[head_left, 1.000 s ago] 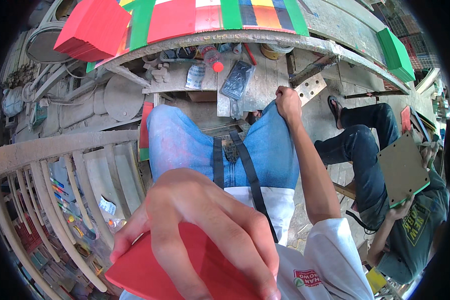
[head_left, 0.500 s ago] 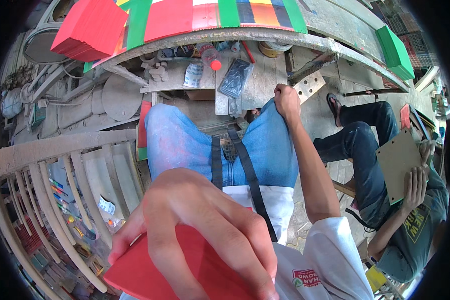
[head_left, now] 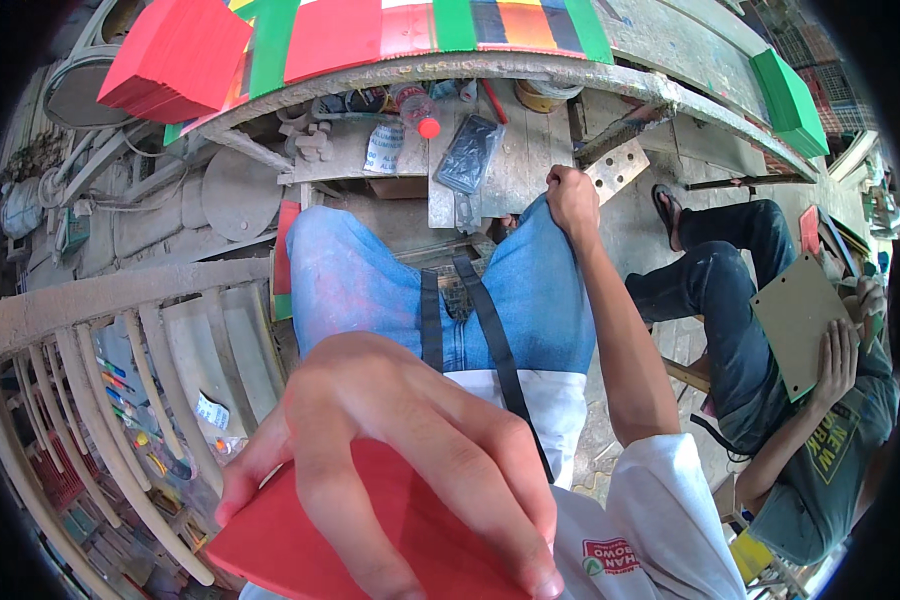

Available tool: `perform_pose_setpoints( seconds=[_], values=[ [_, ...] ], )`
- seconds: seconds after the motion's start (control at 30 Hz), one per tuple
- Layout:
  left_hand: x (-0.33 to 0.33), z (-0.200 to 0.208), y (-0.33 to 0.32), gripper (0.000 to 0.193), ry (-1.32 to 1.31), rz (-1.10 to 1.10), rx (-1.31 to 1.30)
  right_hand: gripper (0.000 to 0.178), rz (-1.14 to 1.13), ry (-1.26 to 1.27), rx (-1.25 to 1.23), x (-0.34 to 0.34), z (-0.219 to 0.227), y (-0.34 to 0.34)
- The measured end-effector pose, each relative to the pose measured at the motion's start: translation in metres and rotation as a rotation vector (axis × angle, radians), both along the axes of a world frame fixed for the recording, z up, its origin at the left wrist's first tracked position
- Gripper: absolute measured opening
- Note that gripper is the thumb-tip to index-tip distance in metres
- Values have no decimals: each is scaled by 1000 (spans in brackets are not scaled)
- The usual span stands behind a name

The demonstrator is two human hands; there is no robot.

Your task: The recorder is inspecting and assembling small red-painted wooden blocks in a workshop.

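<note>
Close to the camera at the bottom, my left hand [head_left: 410, 430] is wrapped over a red flat-faced piece [head_left: 370, 510], its fingers spread across the surface. The piece's lower part runs out of the picture and my fingers cover much of it. My right hand [head_left: 573, 200] rests in a loose fist on my right knee, against the blue jeans [head_left: 540, 300]; nothing shows in it. Above my knees is a workbench [head_left: 440, 68] carrying a red stack of sheets [head_left: 175, 55] and a row of coloured panels [head_left: 335, 38].
A plastic bottle [head_left: 417, 110] and a dark tray [head_left: 470, 155] lie below the bench top. A green block [head_left: 788, 105] sits at its right end. On the right, a seated co-worker holds a brown board [head_left: 800, 320]. A slatted wooden bench [head_left: 120, 290] stands at left.
My view shifts slightly; both my hands keep their hold and place. The co-worker's board tilts a little, and the far hand beside it has moved.
</note>
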State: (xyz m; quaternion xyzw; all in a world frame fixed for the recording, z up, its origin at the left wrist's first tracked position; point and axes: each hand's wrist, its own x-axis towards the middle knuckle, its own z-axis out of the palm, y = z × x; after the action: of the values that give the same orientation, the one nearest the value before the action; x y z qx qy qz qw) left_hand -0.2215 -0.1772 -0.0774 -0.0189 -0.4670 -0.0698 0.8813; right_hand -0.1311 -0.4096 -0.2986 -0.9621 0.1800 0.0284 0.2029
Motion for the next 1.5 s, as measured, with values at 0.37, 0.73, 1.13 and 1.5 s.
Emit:
perform_pose_setpoints(
  seconds=[0.37, 0.73, 1.13, 1.5],
  values=[
    [34, 2, 24, 67, -280, -202, 199, 17, 14, -9, -11, 0, -4, -2],
    [40, 9, 35, 35, -248, -247, 355, 17, 15, -14, -13, 0, 0, -4],
    [59, -79, 27, 21, 437, -135, 160, 20, 16, -24, 22, -3, 3, -1],
    [53, -70, 36, 29, 430, -174, 409, 20, 29, -38, 29, -2, 4, -1]
  ],
)
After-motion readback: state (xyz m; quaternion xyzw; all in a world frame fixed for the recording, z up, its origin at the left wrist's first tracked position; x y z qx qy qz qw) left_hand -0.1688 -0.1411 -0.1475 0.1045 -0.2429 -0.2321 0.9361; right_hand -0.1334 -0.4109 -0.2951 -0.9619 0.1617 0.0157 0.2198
